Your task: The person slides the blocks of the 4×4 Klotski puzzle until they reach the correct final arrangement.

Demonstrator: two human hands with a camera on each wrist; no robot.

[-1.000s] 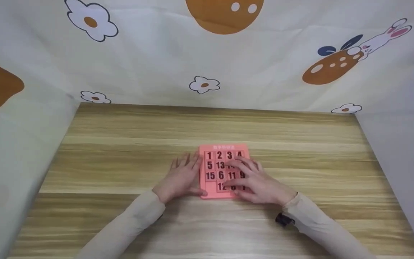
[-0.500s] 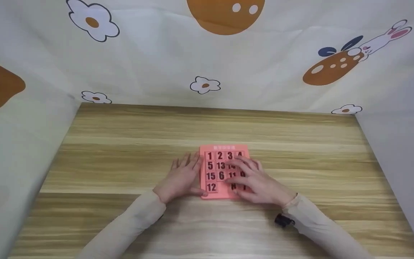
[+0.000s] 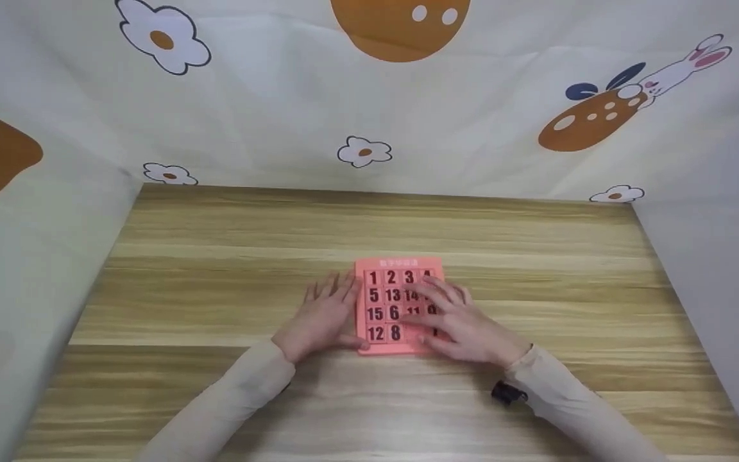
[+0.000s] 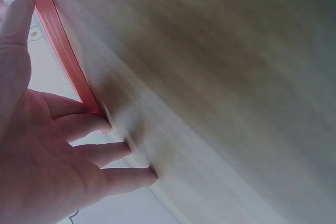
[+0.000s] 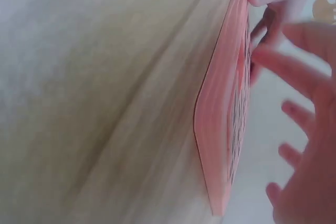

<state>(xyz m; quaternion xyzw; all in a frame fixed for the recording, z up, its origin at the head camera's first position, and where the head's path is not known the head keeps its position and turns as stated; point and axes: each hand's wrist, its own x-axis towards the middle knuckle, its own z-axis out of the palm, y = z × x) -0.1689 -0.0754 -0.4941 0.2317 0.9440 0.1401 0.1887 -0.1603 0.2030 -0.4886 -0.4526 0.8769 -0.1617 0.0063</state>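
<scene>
In the head view a pink number sliding puzzle (image 3: 398, 262) lies flat on the table, its tiles bearing black numerals. The bottom row shows the 12 tile (image 3: 376, 333) at the left corner and the 8 tile (image 3: 396, 333) beside it. A gap follows to the right of the 8. My left hand (image 3: 319, 321) steadies the puzzle, thumb on its lower left corner and straight fingers along the left side. Over the right columns spreads my right hand (image 3: 470, 328), covering some tiles. In the right wrist view its index finger (image 5: 286, 67) reaches over the puzzle's face.
The wood-grain table (image 3: 267, 224) is enclosed by pale cloth walls (image 3: 267, 115) printed with flowers and brown shapes. A small black device (image 3: 507, 392) sits at the right wrist, below the cuff.
The 12 tile has slid left into the bottom left corner, then the 8 tile has slid left beside it. The gap has shifted right. The left hand has stayed put.
</scene>
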